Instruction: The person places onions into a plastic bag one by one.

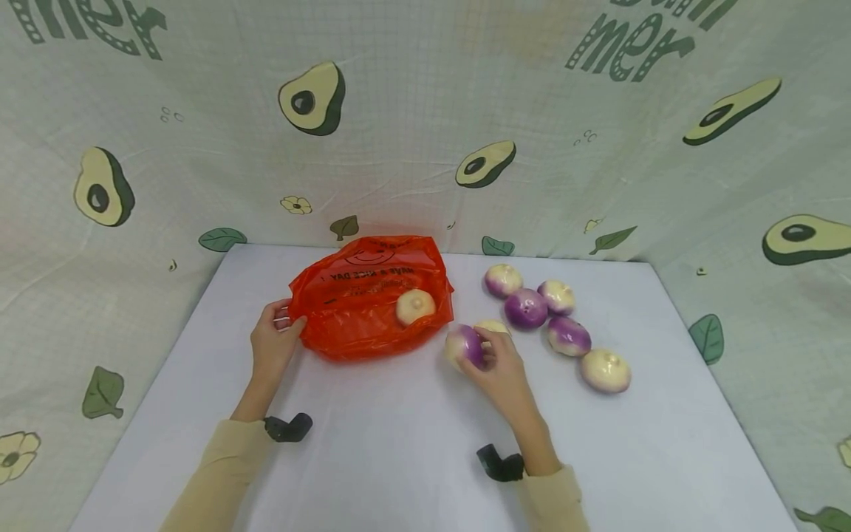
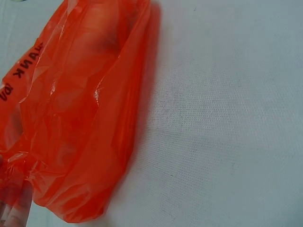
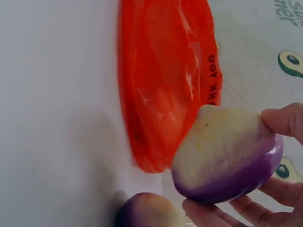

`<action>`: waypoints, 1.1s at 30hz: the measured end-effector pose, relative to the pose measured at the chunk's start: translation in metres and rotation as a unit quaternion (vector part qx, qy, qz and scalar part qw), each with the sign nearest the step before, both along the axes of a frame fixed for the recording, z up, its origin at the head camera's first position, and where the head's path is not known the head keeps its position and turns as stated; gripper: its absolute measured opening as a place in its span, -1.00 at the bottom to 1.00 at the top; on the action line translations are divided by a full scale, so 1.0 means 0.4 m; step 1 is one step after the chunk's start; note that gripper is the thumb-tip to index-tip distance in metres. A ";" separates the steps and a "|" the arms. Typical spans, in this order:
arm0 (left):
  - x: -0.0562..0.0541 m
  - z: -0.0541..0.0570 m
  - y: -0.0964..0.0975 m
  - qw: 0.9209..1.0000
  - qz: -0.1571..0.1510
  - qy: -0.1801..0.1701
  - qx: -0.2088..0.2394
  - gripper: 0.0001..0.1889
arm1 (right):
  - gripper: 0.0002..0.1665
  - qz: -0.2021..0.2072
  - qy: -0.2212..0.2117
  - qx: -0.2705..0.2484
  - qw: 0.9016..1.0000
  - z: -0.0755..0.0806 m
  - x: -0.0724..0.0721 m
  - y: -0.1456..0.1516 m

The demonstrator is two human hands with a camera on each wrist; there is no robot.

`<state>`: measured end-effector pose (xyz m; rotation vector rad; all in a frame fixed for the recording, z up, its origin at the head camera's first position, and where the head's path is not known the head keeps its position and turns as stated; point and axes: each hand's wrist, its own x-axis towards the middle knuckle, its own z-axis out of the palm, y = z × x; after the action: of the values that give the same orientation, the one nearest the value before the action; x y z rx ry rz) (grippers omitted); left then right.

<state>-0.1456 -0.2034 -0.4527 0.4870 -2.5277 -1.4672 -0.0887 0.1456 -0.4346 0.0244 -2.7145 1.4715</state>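
A red plastic bag (image 1: 359, 332) with black print lies at the back of the table, its mouth toward the right. My left hand (image 1: 272, 351) pinches the bag's left end; in the left wrist view its fingers (image 2: 18, 208) show at the lower left, partly behind the film. Just inside the bag's mouth is a pale turnip (image 1: 415, 306). My right hand (image 1: 497, 367) grips a purple and white turnip (image 3: 227, 153) between thumb and fingertips, just right of the bag. Another turnip (image 1: 493, 326) is partly hidden behind this hand.
Several more purple and white turnips (image 1: 526, 309) lie grouped on the white table (image 1: 392, 451) right of my right hand, with one paler turnip (image 1: 606, 371) nearest the front. A printed avocado cloth (image 1: 412, 111) hangs behind the table.
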 end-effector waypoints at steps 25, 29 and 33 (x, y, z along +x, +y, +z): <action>-0.007 -0.015 -0.004 1.000 0.004 0.021 0.003 -0.56 | -0.34 0.045 0.019 -0.003 0.999 0.057 -0.113 -0.111; -0.007 -0.015 -0.004 1.000 0.005 0.019 0.005 -0.56 | -0.36 0.054 0.028 -0.003 0.998 0.055 -0.134 -0.127; -0.006 -0.014 -0.006 1.000 0.003 0.023 0.006 -0.56 | -0.36 0.060 0.034 0.002 0.998 0.058 -0.146 -0.142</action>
<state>-0.1480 -0.2056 -0.4582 0.4572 -2.4822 -1.4751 -0.1471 0.0889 -0.4116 0.2366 -2.7043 1.4665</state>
